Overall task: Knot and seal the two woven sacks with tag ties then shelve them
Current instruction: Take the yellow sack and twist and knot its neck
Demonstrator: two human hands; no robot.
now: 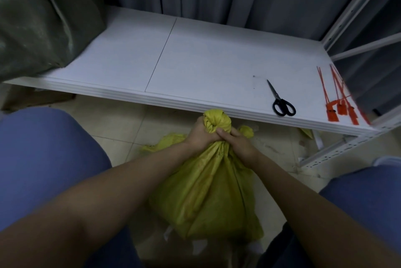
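Observation:
A yellow woven sack stands on the tiled floor between my knees. Its neck is gathered and twisted into a knot just below the shelf's front edge. My left hand is closed around the neck on the left side of the knot. My right hand grips the neck from the right, thumb pressed under the knot. Several orange tag ties lie on the white shelf at its right end. A second yellow sack lies partly hidden behind my left forearm.
Black-handled scissors lie on the shelf near its front edge, left of the ties. A large dark green bag fills the shelf's left end. White metal rack posts rise at the right. Grey curtains hang behind.

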